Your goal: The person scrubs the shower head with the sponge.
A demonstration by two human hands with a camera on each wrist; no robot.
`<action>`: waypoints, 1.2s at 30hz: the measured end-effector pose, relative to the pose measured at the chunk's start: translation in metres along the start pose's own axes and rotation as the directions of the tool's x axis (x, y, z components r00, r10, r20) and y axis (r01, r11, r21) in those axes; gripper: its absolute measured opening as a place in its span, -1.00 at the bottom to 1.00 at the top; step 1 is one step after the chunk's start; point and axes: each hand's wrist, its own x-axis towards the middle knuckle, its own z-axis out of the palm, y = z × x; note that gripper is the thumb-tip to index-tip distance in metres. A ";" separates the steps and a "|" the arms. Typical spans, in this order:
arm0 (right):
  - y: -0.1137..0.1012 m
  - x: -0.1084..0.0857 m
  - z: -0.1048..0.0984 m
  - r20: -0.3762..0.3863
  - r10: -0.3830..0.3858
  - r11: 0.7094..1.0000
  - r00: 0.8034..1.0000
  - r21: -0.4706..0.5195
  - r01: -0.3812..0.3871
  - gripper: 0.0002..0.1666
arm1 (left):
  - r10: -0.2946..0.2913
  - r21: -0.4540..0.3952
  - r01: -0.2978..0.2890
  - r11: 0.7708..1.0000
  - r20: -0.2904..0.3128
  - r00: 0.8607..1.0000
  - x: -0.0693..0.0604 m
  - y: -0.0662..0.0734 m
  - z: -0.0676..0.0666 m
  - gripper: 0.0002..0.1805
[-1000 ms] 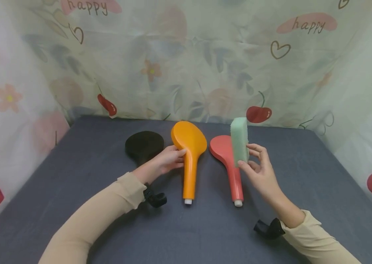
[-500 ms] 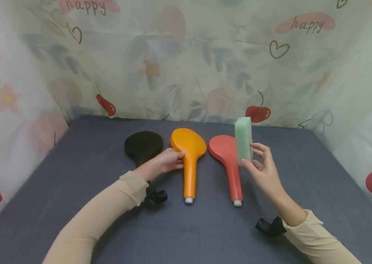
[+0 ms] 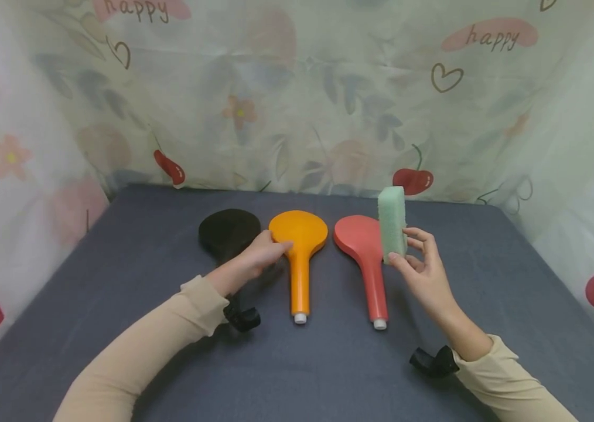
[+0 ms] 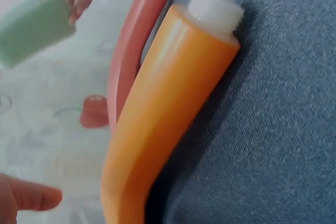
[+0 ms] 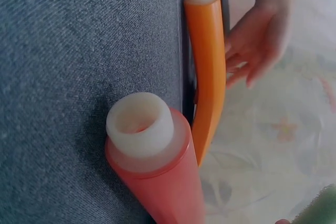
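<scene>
An orange shower head [image 3: 304, 234] lies face down on the dark cloth, its white threaded end toward me. Beside its neck is my left hand [image 3: 260, 255]; in the right wrist view, the left hand [image 5: 261, 38] has loosely spread fingers. The left wrist view shows the thumb [image 4: 37, 195] apart from the orange handle [image 4: 157, 93]. My right hand [image 3: 426, 275] pinches a pale green sponge [image 3: 392, 220] between thumb and fingers, raised and upright. Behind the sponge lies a red shower head [image 3: 357, 234]; only a corner of the sponge [image 5: 321, 208] shows in the right wrist view.
A black shower head [image 3: 228, 230] lies at the left, its handle covered by my left arm. Dark cloth [image 3: 318, 375] covers the table. A printed curtain [image 3: 297, 117] hangs behind and at both sides.
The orange shower head has come down onto the cloth, and my left hand has let go and shifted slightly left. My right hand has carried the sponge a little to the right.
</scene>
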 end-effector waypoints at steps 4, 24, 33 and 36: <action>0.002 0.001 -0.001 -0.008 -0.007 1.000 1.000 -0.004 0.007 -0.36 | 0.120 0.024 -0.119 0.993 -0.088 0.989 -0.008 0.009 0.010 -0.37; 0.004 0.002 -0.004 -0.046 0.015 1.000 0.999 -0.001 -0.015 -0.35 | 0.019 -0.148 0.027 0.989 0.298 0.954 -0.002 0.032 0.112 -0.65; 0.004 0.002 -0.005 -0.038 0.038 0.999 0.999 0.005 -0.038 -0.34 | -0.039 -0.162 0.088 0.983 0.282 0.959 0.003 0.031 0.131 -0.48; 0.004 0.002 -0.006 -0.043 0.038 0.999 0.998 0.005 -0.038 -0.34 | -0.041 -0.171 0.092 0.981 0.282 0.958 0.004 0.032 0.129 -0.51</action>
